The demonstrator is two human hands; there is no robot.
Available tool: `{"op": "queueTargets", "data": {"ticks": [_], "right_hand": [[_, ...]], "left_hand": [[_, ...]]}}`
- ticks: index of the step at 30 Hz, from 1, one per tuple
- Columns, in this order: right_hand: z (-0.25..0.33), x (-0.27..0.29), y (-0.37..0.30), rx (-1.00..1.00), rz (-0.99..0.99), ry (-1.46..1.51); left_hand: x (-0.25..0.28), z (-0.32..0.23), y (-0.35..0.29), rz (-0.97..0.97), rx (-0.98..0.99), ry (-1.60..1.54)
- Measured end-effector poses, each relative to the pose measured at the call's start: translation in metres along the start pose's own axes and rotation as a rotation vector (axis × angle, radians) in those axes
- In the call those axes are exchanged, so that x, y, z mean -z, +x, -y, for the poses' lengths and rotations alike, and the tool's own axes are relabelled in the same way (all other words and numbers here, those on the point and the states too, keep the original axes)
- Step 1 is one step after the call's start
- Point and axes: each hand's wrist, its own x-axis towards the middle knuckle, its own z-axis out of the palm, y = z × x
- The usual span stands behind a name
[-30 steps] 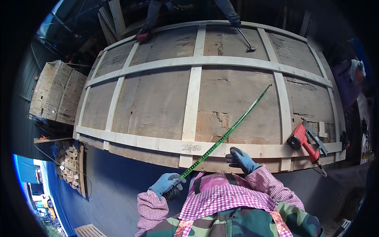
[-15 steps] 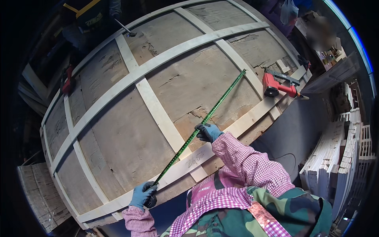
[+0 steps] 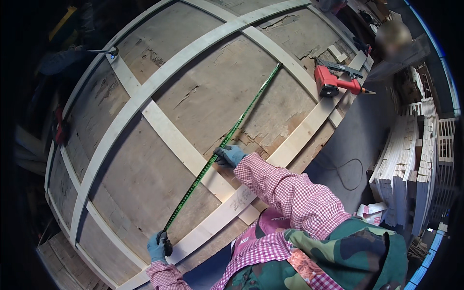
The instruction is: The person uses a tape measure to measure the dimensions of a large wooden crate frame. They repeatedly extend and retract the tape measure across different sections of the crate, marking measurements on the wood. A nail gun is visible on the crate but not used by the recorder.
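Observation:
A green tape measure [image 3: 193,188] stretches slantwise over a wooden frame of pale battens [image 3: 175,140] on weathered plywood panels. My left hand [image 3: 158,246], in a blue-grey glove with dark fingers, is closed around the tape's near end beside the front batten [image 3: 212,224]. Whether a case sits in that palm is hidden. Farther up the blade, my right hand [image 3: 231,155], gloved alike, pinches it above a cross batten. Beyond that hand the tape runs free to its far tip, near another cross batten. Pencilled marks show on the front batten.
A red nail gun [image 3: 328,81] lies on the frame's right corner, and another red tool [image 3: 59,126] rests at the left edge. Across the frame, a co-worker's arm holds a hammer [image 3: 112,52]. Stacked wooden strips [image 3: 401,179] stand at right; a hose [image 3: 355,181] lies on the floor.
Both my hands and the tape have shifted left in view, as has the frame with the camera's turn. The co-worker's hammer has moved left. My grip on the tape stays closed.

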Motion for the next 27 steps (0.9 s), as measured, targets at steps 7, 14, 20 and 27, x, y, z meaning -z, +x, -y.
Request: {"op": "queueTargets", "data": {"ticks": [7,14,20,27], "right_hand": [[-0.001,-0.003,0.019,0.082,0.036,0.044],[-0.021,0.01,-0.03,0.4,-0.121,-0.211],[-0.112,0.029,-0.138,0.878,-0.601,-0.575],[-0.202,0.035,-0.179,0.607,-0.597,-1.022]], "left_hand": [[-0.002,0.014,0.047,-0.082,-0.018,-0.069],[0.01,0.01,0.089,0.058,-0.021,-0.156],[0.022,0.024,0.131,0.081,-0.101,-0.184],[0.036,0.005,0.163,0.199,-0.005,-0.145]]}}
